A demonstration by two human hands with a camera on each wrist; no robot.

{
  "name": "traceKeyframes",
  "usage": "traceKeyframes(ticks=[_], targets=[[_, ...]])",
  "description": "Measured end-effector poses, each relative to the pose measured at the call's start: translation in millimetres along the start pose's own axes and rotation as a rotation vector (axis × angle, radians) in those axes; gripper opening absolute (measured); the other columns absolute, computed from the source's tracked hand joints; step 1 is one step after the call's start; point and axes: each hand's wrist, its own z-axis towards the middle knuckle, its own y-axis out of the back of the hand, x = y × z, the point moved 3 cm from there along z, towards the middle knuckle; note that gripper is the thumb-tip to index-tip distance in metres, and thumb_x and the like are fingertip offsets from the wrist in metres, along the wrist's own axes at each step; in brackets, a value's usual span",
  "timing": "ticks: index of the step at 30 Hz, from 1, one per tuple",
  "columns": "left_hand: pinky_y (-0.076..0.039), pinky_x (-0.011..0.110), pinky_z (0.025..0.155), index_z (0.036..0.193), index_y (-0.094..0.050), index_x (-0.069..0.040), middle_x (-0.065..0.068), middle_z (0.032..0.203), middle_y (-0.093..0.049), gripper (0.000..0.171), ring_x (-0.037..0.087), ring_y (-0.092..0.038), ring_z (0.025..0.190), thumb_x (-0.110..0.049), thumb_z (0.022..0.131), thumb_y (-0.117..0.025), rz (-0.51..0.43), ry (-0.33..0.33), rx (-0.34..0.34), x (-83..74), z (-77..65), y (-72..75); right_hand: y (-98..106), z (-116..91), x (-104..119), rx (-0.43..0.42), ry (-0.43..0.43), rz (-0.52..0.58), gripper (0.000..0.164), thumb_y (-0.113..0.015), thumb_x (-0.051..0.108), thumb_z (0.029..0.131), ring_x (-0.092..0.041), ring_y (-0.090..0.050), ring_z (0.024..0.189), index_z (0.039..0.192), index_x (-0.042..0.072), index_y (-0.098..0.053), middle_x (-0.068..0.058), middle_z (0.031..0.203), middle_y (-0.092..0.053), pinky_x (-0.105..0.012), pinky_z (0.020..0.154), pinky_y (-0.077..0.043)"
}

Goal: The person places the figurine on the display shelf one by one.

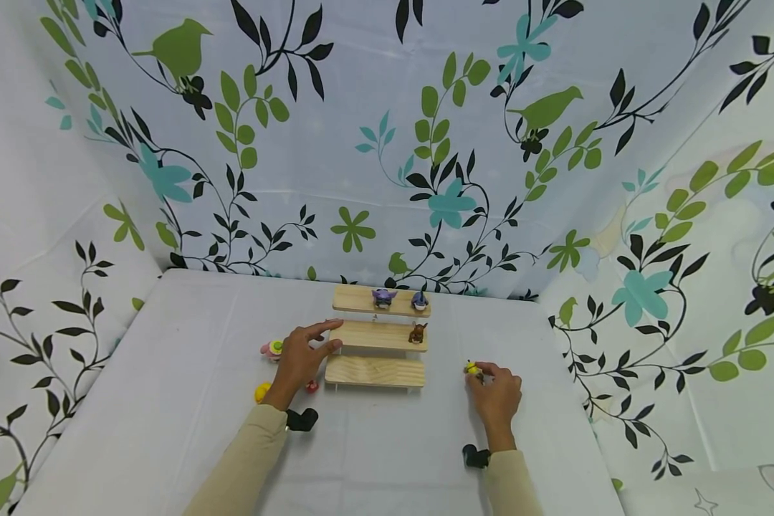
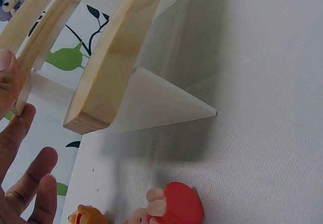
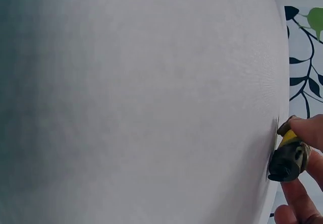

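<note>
A three-step wooden display stand (image 1: 375,371) stands on the table, its boards set on clear supports. My left hand (image 1: 301,356) holds the left end of the middle board (image 2: 31,42) between thumb and index finger, the other fingers spread apart. To the right of the stand, my right hand (image 1: 495,394) pinches a small yellow figurine (image 1: 471,368) between thumb and fingers. The right wrist view shows that figurine's dark, rounded part (image 3: 285,164) close to the table surface. A brown figurine (image 1: 417,333) sits at the right of the middle board.
On the top board are a purple figurine (image 1: 383,298) and a blue-grey figurine (image 1: 419,301). Around my left hand lie a pink-and-green figurine (image 1: 271,350), a yellow-orange one (image 1: 261,392) and a red one (image 1: 312,387). Patterned cloth (image 1: 374,179) hangs behind the table.
</note>
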Motion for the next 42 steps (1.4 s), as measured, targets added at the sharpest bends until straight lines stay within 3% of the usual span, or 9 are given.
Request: traceKeyframes(ticks=[9,18,30,42], targets=[[-0.049,0.055,0.102,0.138,-0.073,-0.033,0.002,0.148,-0.067,0.045,0.033,-0.063,0.123,-0.039,0.095,-0.079,0.005,-0.002,-0.005,2.8,-0.1,-0.9,-2,0,0,0.009,0.063,-0.102,0.032,-0.092,0.020,0.081,-0.034,-0.056,0.095,0.110,0.012,-0.082,-0.013,0.095,-0.075,-0.047,0.080,-0.039],[-0.049,0.056,0.103,0.139,-0.072,-0.035,0.002,0.149,-0.066,0.045,0.033,-0.063,0.124,-0.040,0.094,-0.079,0.006,0.007,-0.002,1.3,0.0,-0.1,0,-2,7,-0.002,0.071,0.033,0.031,-0.085,0.024,0.091,-0.030,-0.058,0.094,0.117,0.009,-0.079,-0.012,0.099,-0.082,-0.040,0.076,-0.038],[-0.050,0.054,0.101,0.139,-0.072,-0.034,0.004,0.148,-0.066,0.045,0.033,-0.064,0.122,-0.039,0.094,-0.079,0.018,-0.002,-0.010,2.3,0.6,-1.0,-3,-3,18,0.061,0.123,0.108,0.032,-0.079,0.025,0.097,-0.033,-0.063,0.107,0.122,0.005,-0.072,-0.015,0.110,-0.077,-0.045,0.086,-0.044],[-0.050,0.055,0.102,0.139,-0.072,-0.033,0.004,0.149,-0.066,0.046,0.033,-0.064,0.122,-0.039,0.094,-0.079,0.016,-0.004,-0.006,0.5,0.0,-0.5,5,-11,37,0.030,0.224,0.282,0.029,-0.081,0.015,0.096,-0.026,-0.059,0.107,0.122,0.006,-0.074,-0.011,0.116,-0.075,-0.045,0.094,-0.046]])
